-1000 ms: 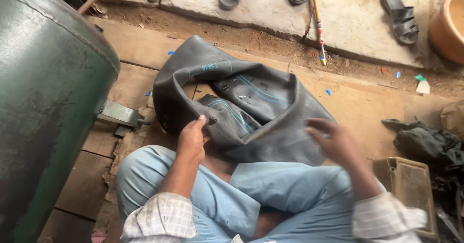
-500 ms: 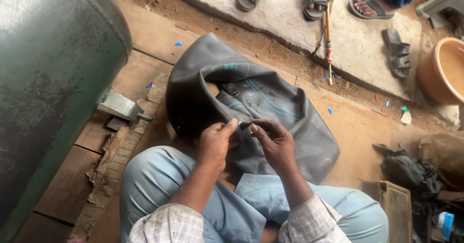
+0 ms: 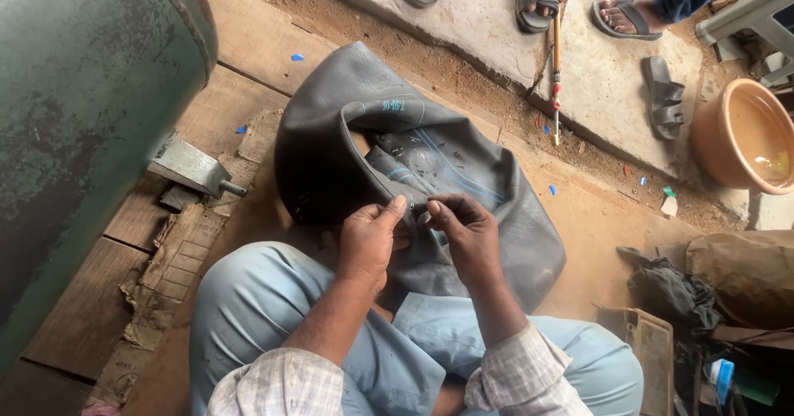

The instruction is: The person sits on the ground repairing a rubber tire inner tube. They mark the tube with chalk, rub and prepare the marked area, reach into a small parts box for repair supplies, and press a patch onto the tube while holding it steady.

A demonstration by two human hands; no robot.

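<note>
A large black rubber inner tube lies folded on the wooden floor, its near part resting over my lap. My left hand pinches a fold of the tube at its near edge, thumb on top. My right hand meets it from the right, fingertips closed on a small dark part of the tube between the two thumbs, possibly the valve. Both hands sit close together, nearly touching. My legs in light blue trousers are crossed beneath.
A big green metal tank fills the left side, a small metal block at its foot. Beyond the tube are a stone slab, sandalled feet, a thin stick and an orange basin. Rags and tools clutter the right.
One second ago my hands were apart on the tube's edge. They have come together at its near fold, and the view has tilted slightly.
</note>
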